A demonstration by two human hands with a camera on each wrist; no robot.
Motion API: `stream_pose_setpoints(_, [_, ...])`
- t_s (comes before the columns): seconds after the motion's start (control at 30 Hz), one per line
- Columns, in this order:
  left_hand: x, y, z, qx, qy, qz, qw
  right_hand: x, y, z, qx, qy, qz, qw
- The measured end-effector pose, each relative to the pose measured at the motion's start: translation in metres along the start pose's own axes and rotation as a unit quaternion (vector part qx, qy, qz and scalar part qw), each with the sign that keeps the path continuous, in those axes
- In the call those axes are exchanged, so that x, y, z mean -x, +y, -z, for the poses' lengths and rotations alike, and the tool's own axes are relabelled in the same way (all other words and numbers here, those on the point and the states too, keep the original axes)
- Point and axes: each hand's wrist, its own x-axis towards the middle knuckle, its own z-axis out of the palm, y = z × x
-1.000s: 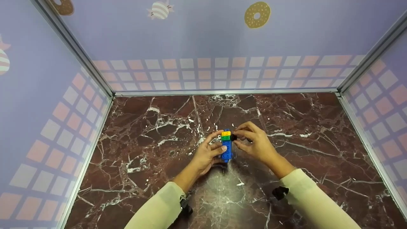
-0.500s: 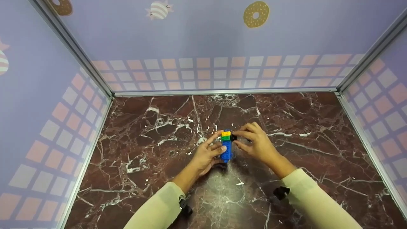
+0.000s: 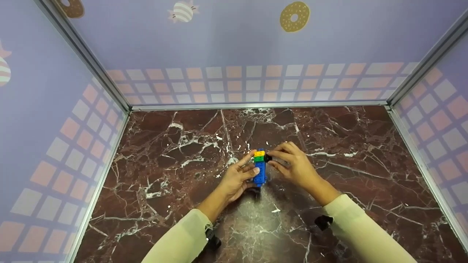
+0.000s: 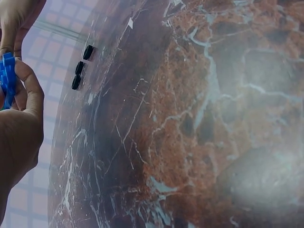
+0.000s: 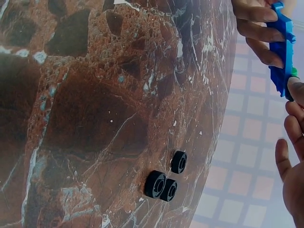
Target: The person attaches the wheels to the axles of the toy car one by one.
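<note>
My left hand grips a blue toy vehicle body made of building bricks, its thumb on the top face. Toward the far end of that body sit a yellow brick and a green brick, side by side. At its right side my right hand pinches a small black wheel, which lies right against the body near the green brick. The right wrist view shows the blue body from below, with left fingers spread along it and the right thumb at its lower end.
Three black wheels lie close together on the marbled tabletop; the right hand hides them in the head view. Panels with printed checks and sweets wall in the back and both sides. White flecks are scattered over the tabletop.
Both hands stay nearly in place. The blue body has shifted very slightly left, and the right hand's fingers have followed with the wheel against its side.
</note>
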Motion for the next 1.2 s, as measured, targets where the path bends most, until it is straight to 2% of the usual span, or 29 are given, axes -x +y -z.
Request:
stream_pose_setpoints(0.17, [0.0002, 0.0006, -0.0012, 0.008, 0.000, 0.002, 1.0000, -0.0003, 0.0004, -0.0010, -0.027, 0.003, 0.018, 0.9995])
stream_pose_setpoints(0.3, [0.0011, 0.0014, -0.0015, 0.013, -0.001, 0.003, 0.9999, -0.0001, 0.0009, -0.0008, -0.045, 0.005, 0.014, 0.9989])
stream_pose_setpoints(0.43, [0.0009, 0.0024, -0.0021, 0.017, -0.008, -0.001, 0.9998, 0.0009, 0.0014, -0.0002, -0.075, 0.001, -0.022, 0.9969])
stream_pose_setpoints(0.6, [0.0012, 0.0033, -0.0021, 0.009, -0.004, -0.003, 1.0000, 0.0031, 0.0013, -0.0005, -0.141, -0.008, -0.081, 0.9866])
stream_pose_setpoints(0.73, [0.0013, 0.0028, -0.0017, -0.003, -0.001, -0.011, 0.9999, 0.0039, 0.0013, -0.0013, -0.165, -0.009, -0.103, 0.9808])
stream_pose_setpoints(0.93, [0.0010, 0.0027, -0.0037, -0.002, -0.002, -0.027, 0.9996, 0.0025, -0.0005, -0.0001, -0.167, -0.009, -0.110, 0.9797])
stream_pose_setpoints(1.2, [0.0034, 0.0047, -0.0076, -0.022, 0.008, -0.045, 0.9987, -0.0008, -0.0024, 0.0012, -0.107, -0.003, -0.065, 0.9921])
